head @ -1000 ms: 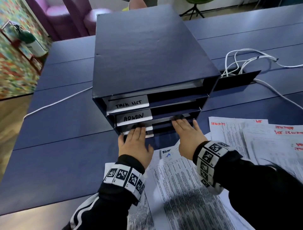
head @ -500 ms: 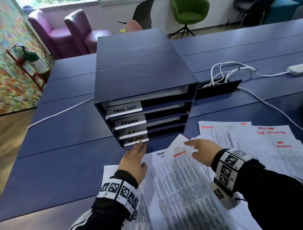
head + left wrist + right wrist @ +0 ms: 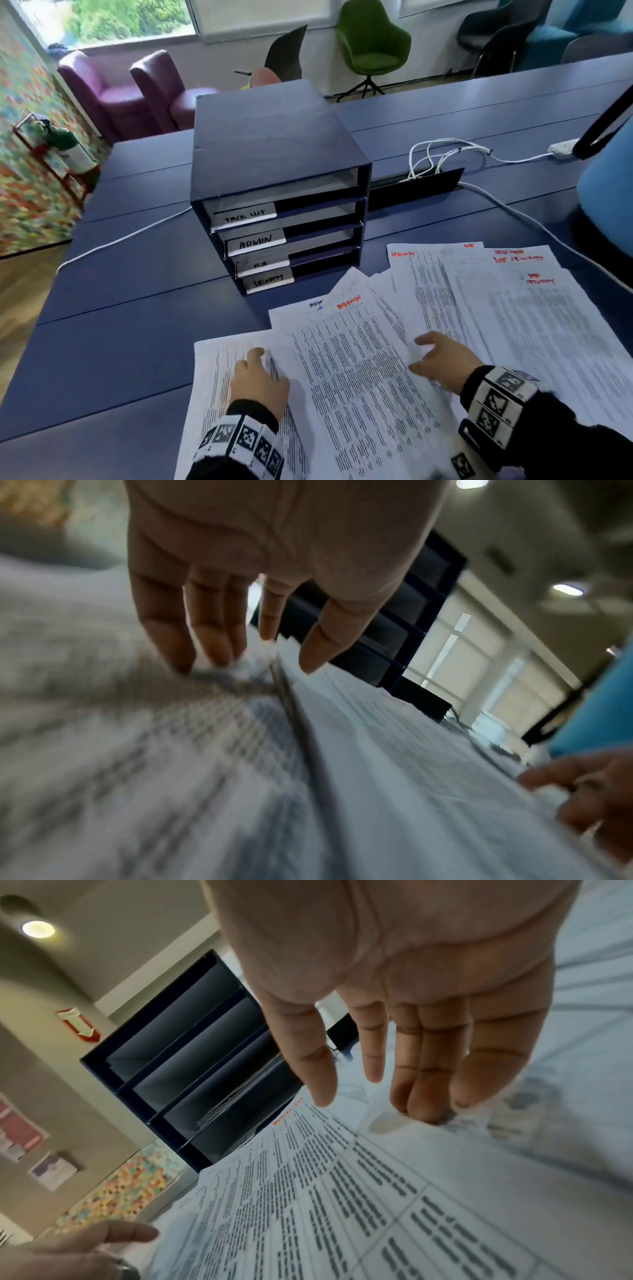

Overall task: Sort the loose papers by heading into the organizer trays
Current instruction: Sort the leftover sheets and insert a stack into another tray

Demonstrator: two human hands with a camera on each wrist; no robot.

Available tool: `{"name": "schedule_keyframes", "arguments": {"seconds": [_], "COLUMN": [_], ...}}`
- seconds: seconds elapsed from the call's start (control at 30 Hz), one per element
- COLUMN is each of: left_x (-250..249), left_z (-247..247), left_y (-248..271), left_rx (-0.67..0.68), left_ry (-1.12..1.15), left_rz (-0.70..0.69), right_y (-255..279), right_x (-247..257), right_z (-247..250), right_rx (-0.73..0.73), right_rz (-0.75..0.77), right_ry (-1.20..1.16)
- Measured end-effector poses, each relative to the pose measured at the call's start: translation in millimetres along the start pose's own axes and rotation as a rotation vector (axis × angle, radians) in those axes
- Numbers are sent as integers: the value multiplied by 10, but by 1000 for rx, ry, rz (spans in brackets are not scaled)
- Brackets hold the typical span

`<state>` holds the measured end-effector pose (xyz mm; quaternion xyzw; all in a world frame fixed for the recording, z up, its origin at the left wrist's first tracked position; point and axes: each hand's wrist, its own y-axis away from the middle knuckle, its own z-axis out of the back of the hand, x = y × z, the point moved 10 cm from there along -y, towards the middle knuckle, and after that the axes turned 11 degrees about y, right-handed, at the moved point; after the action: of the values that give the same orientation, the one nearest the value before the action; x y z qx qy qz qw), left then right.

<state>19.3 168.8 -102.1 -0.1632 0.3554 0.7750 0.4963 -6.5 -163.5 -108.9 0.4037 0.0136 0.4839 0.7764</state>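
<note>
- My left hand point(image 3: 261, 380) lay flat, grip wide, fingertips on the white printed papers point(image 3: 359, 377) spread over the blue tabletop point(image 3: 120, 342).
- My right hand point(image 3: 442, 363) touched them too, grip wide.
- The dark-blue four-tray organizer point(image 3: 274, 178) stood at 12 o'clock.

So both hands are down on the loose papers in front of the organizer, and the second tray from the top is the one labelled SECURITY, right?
Not quite. The hands are as you say: left hand and right hand on the loose papers before the organizer. But the head view shows the second tray's label reads ADMIN.
</note>
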Motion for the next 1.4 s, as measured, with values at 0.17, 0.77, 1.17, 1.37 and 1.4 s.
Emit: {"name": "schedule_keyframes", "arguments": {"seconds": [0.17, 0.77, 1.17, 1.37, 1.4], "left_x": [112, -280, -591, -1111, -1125], "left_z": [-283, -534, -744, -1078, -1085], "left_y": [90, 64, 23, 384, 378], "left_rx": [114, 221, 131, 249, 220], "left_ry": [239, 430, 540, 625, 612], "left_rz": [63, -21, 17, -123, -137], "right_y": [35, 155, -188, -51, -58], "right_x": [-171, -518, -1163, -898, -884], "right_z": [-231, 529, 699, 982, 979], "right_rx": [43, -349, -265, -356, -323], "right_rz": [-53, 49, -62, 89, 104], "right_ry": [-169, -357, 316, -24, -173]}}
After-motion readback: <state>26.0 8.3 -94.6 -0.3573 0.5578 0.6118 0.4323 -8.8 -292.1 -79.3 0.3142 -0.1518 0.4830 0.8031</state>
